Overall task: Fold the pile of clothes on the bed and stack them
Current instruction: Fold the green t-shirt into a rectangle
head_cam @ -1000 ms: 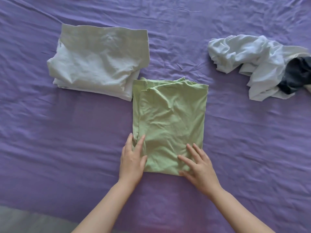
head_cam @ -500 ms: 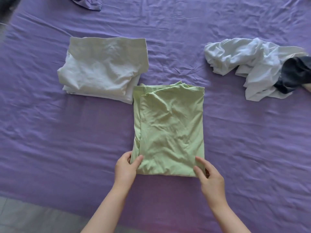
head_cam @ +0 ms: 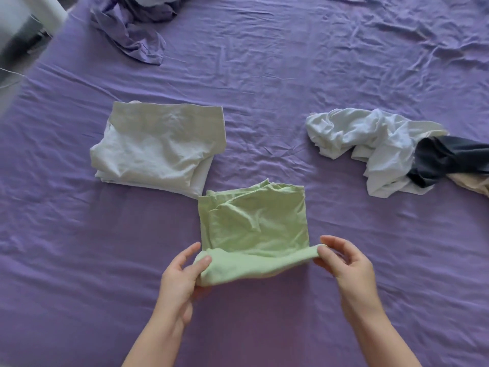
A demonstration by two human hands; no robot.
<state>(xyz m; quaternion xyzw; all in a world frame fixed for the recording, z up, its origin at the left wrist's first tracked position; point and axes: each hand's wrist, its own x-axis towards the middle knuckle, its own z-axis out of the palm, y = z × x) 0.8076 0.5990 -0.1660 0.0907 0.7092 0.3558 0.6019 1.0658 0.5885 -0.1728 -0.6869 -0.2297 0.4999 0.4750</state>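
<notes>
From the head view we see the left hand (head_cam: 182,274) and right hand (head_cam: 344,263) each pinching a near corner of the green garment (head_cam: 254,229), lifting its near edge off the purple bed sheet (head_cam: 264,88). A folded white stack (head_cam: 158,149) lies just beyond; unfolded clothes (head_cam: 370,144) sit right.
</notes>
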